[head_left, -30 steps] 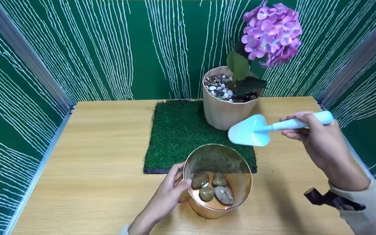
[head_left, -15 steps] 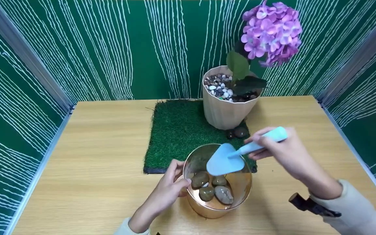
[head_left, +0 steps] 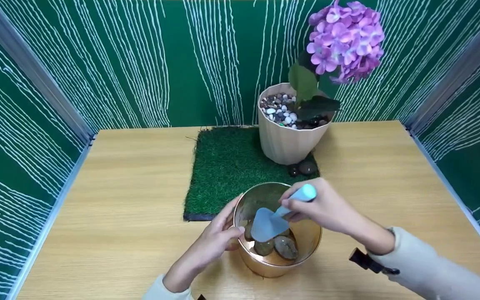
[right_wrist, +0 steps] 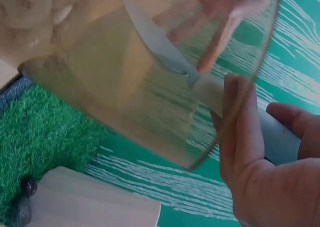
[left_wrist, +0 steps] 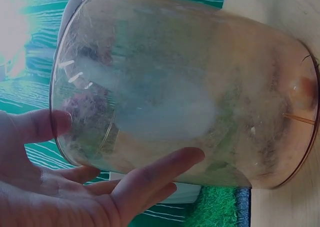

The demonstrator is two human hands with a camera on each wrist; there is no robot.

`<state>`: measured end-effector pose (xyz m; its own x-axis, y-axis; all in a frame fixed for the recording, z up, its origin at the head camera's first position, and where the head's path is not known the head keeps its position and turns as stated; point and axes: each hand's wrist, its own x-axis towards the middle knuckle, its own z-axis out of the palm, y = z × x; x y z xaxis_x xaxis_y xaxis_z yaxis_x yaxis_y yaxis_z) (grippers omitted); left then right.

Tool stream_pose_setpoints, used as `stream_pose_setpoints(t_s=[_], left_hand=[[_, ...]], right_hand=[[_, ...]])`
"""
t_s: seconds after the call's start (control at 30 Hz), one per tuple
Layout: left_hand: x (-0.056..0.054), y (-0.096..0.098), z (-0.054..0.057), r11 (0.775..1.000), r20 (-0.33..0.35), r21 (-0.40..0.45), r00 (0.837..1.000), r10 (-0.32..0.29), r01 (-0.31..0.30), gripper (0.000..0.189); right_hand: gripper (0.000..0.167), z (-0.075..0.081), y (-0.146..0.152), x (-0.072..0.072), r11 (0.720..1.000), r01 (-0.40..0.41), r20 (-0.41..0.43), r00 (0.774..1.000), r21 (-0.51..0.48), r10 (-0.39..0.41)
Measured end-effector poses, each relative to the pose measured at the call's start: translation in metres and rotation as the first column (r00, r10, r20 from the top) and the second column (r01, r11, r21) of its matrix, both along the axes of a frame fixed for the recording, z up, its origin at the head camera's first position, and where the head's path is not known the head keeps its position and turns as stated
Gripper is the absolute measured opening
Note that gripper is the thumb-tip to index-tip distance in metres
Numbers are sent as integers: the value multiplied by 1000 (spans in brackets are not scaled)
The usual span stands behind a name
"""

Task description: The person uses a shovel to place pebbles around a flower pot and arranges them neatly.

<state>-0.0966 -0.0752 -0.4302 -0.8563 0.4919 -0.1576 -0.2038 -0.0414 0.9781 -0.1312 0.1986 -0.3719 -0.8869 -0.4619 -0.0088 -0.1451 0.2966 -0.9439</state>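
An amber see-through container (head_left: 265, 270) stands on the table, several smooth stones (head_left: 286, 248) at its bottom. My left hand (head_left: 214, 236) grips its left side, thumb at the rim; in the left wrist view, the fingers (left_wrist: 160, 172) lie along the wall. A light blue garden trowel (head_left: 268, 227) is held by the handle in my right hand (head_left: 327, 206). Its blade points down inside the container, above the stones, some of which it hides. Through the wall in the right wrist view, the blade (right_wrist: 157, 42) shows edge-on, with the right hand's fingers (right_wrist: 245, 127) around the handle.
A cream pot (head_left: 283, 143) with a purple hydrangea (head_left: 348, 41) and small pebbles (head_left: 279, 109) stands on a square of artificial grass (head_left: 227, 166) behind the container. Dark stones (head_left: 306, 168) lie by its base. Green walls (head_left: 198, 62) with white lines enclose the table (head_left: 111, 216).
My right hand has carried the trowel left and down from beside the pot into the container, its blade tipping downward. My left hand and the container have stayed nearly still.
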Motion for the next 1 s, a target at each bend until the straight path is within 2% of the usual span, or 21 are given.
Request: stream_pose_setpoints(t_s=[0.27,0.4,0.87,1.0], left_hand=[[-4,-4,1,999,6,11,999,-40,40,77],[-5,-5,1,998,19,28,998,-57,56,76],[-5,-6,1,998,24,9,998,-58,58,75],[-4,-5,0,999,28,14,998,-51,51,75]], right_hand=[[14,-13,-17,0,988,-120,-27,992,97,123],[13,-16,-22,1,982,-153,-26,987,110,157],[12,-21,-32,4,965,-181,-62,979,188,195],[11,-23,-33,4,965,-172,-44,982,199,184]])
